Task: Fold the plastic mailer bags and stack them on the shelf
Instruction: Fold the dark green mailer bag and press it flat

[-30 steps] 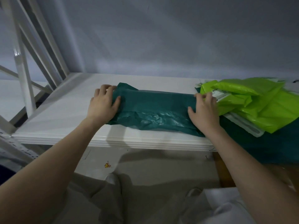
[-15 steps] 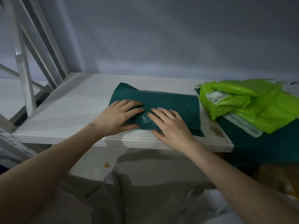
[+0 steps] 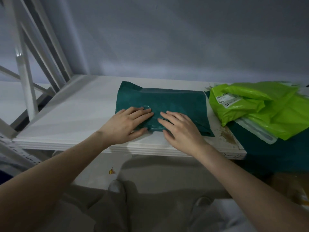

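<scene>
Two hands, I see, press flat with straight fingers on the near edge of a folded dark green plastic mailer bag (image 3: 167,102): left hand (image 3: 127,124), right hand (image 3: 180,129). It lies on the white metal shelf (image 3: 80,108). Far right sit crumpled lime green mailer bags (image 3: 260,104).

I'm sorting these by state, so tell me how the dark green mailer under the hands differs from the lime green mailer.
The dark green mailer lies folded flat on the white shelf, pressed by the left hand and right hand; the lime green mailer lies crumpled and untouched. The lime one shows a printed label; the dark one shows none. Both are plastic bags.
</scene>
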Tool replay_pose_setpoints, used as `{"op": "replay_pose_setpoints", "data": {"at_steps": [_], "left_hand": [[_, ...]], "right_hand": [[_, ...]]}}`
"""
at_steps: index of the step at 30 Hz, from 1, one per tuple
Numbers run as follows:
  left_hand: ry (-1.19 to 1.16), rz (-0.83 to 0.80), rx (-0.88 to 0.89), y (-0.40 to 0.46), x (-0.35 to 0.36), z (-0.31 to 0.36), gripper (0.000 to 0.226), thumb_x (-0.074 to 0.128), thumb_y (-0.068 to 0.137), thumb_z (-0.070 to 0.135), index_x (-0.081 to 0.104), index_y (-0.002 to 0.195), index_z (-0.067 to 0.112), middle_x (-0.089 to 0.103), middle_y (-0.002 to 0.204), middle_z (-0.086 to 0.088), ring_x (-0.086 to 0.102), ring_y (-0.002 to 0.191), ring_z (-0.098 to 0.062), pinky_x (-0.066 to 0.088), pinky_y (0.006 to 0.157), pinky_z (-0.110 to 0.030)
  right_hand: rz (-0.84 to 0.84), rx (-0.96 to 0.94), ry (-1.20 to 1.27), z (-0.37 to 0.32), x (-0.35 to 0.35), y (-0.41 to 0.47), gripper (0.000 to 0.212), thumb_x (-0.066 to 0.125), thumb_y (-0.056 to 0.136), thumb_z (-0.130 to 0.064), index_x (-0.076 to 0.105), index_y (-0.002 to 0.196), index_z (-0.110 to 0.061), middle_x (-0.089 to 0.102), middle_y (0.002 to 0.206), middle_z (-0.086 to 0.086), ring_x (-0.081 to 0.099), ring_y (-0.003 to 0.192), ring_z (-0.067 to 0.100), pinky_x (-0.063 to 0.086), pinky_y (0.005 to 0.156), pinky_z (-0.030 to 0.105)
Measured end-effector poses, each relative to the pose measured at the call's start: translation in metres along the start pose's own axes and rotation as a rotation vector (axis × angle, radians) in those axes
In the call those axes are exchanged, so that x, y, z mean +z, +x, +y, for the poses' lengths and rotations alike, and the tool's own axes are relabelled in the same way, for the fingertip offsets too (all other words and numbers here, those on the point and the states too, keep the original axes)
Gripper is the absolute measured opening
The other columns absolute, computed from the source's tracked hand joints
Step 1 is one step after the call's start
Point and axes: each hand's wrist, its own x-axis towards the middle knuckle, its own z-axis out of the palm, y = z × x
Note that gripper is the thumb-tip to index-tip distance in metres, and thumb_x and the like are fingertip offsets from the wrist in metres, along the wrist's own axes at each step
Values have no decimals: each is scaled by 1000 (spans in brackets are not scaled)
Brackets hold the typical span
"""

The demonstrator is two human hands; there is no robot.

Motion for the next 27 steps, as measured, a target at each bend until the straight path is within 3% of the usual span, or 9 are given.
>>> {"op": "replay_pose_setpoints", "data": {"at_steps": [4,7,12,16,20,24,27], "left_hand": [[-160,144,-72,13,-14,8,46,35,94,42,53,128,16,63,106,0,58,88,-22,49,76,-36],[-359,203,-221,27,-21,3,42,31,94,41,61,113,17,59,103,3,59,90,-18,49,76,-34],[-467,280,-570,57,-19,-37,30,39,95,29,68,97,19,57,101,8,55,91,-13,41,79,-28],[-468,153,-765,81,-1,-76,31,39,96,27,65,107,15,57,113,-5,54,99,-21,38,83,-29],[-453,-106,-1037,102,25,-106,46,30,98,38,51,124,7,50,127,-20,47,114,-37,37,95,-40],[-463,-161,-1114,115,38,-118,53,32,98,43,43,131,4,50,130,-20,46,117,-36,35,85,-36],[-400,-183,-1090,121,45,-124,50,35,97,41,46,132,7,48,133,-17,43,121,-35,36,94,-38]], "right_hand": [[33,41,86,-8,-13,11,40,41,89,-31,59,119,-12,63,109,1,57,93,24,48,74,36],[48,129,235,0,-20,26,41,36,90,-31,56,122,-15,60,115,-1,55,99,21,44,79,35],[108,327,385,42,-18,53,28,48,91,-14,59,117,-11,56,116,3,49,110,20,41,92,32],[48,504,410,90,-2,77,29,44,92,-12,60,116,-12,58,120,5,49,115,24,42,97,40],[-128,640,416,129,12,96,30,40,94,-15,61,115,-15,60,123,5,53,114,24,43,98,39],[-238,641,341,146,25,107,32,36,96,-18,59,119,-12,60,125,8,53,114,27,43,95,36],[-285,624,345,146,34,111,32,35,98,-20,58,117,-10,60,123,9,53,111,29,44,95,37]]}}
